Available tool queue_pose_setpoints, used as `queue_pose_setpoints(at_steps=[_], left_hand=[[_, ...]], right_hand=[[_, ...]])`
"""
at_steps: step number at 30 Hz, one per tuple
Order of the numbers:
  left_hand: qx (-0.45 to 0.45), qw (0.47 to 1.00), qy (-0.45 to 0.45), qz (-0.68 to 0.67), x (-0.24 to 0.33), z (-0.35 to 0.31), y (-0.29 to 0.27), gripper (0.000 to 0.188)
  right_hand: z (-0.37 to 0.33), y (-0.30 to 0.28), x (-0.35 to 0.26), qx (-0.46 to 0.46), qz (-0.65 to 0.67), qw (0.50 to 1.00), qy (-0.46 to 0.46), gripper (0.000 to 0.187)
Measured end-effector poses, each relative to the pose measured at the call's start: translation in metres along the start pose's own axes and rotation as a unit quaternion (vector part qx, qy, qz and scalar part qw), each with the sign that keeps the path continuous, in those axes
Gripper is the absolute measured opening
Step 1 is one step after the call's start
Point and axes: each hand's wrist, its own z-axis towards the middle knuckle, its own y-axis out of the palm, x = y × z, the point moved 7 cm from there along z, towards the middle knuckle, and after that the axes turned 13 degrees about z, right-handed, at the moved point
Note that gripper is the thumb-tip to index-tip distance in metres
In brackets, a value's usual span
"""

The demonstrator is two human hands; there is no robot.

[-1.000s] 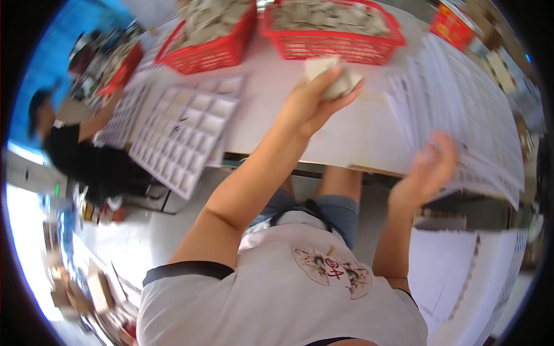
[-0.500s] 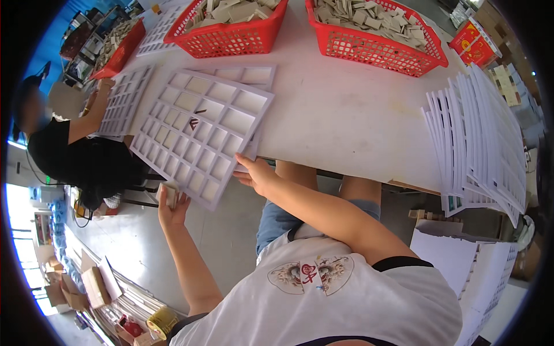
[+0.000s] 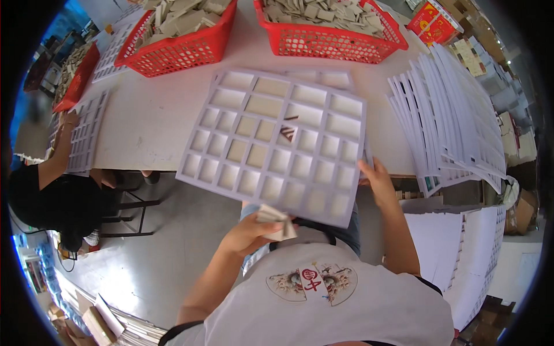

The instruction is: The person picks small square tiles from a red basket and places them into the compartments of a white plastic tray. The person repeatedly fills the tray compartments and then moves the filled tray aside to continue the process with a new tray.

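A white grid tray [image 3: 356,179] with many rectangular compartments lies tilted across the table's near edge, its near side jutting out toward me. Several compartments hold flat beige pieces, and dark reddish-brown marks show in one near the middle. My right hand [image 3: 380,179] grips the tray's right edge, thumb on top and the other fingers partly hidden below. Just below the near rim, my left hand [image 3: 245,233] is closed around a small stack of beige pieces [image 3: 277,222]. Another white grid tray [image 3: 337,78] shows partly from underneath.
Two red baskets [image 3: 190,57] [image 3: 340,49] heaped with beige pieces stand at the back of the table [image 3: 144,121]. A leaning stack of white grid trays [image 3: 444,115] is at the right. On the left, a co-worker's arm [image 3: 55,147] reaches to another grid tray [image 3: 89,130], near a third red basket [image 3: 78,78].
The tray has swung round and moved right, now in front of me. Both hands have moved right with it, the left still holding the beige pieces. The whole view has turned left-to-right slightly.
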Motion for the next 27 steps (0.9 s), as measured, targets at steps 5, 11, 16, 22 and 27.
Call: queue_pose_setpoints(at_steps=[5, 11, 16, 22, 27], left_hand=[[-0.001, 0.999, 0.021, 0.05, 0.002, 0.047, 0.044, 0.044], [0.078, 0.994, 0.059, 0.058, 0.021, 0.07, 0.057, 0.05], [0.124, 0.989, 0.063, 0.046, 0.013, 0.067, 0.062, 0.051], [0.113, 0.989, -0.013, 0.099, -0.005, 0.048, 0.046, 0.047], [0.099, 0.988, -0.007, 0.116, -0.019, 0.058, 0.044, 0.038]], right_hand=[[-0.015, -0.017, -0.071, 0.112, -0.264, 0.919, -0.269, 0.045], [-0.072, 0.078, -0.06, -0.246, -0.031, 0.958, -0.143, 0.034], [-0.075, 0.075, -0.045, -0.239, -0.02, 0.967, -0.087, 0.038], [-0.043, 0.05, -0.021, -0.153, 0.06, 0.984, -0.07, 0.019], [-0.028, 0.07, -0.019, -0.076, -0.04, 0.987, -0.136, 0.013]])
